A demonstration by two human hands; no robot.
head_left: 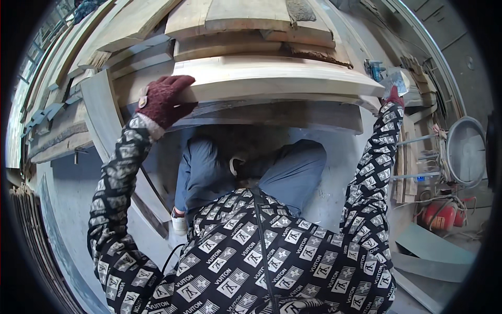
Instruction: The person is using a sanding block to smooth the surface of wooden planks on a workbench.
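A long pale wooden plank point(277, 73) lies across in front of me, above my bent knees. At its left end my left hand point(166, 99), in a dark red knitted glove, is closed on it, fingers over the top and thumb lower down. My right hand point(393, 98), also gloved, is at the plank's far right end and seems to grip it; its fingers are mostly hidden. Just under this plank is a greyer board point(293, 116) with a rough edge. Behind it rises a stack of thick boards point(225, 46).
More stacked timber point(63, 131) stands at the left, with a curved board point(99, 104) leaning near my left arm. To the right are a blue tool point(375, 69), an upturned round stool point(466, 152), a red machine point(441, 214) with cables, and loose boards point(434, 267).
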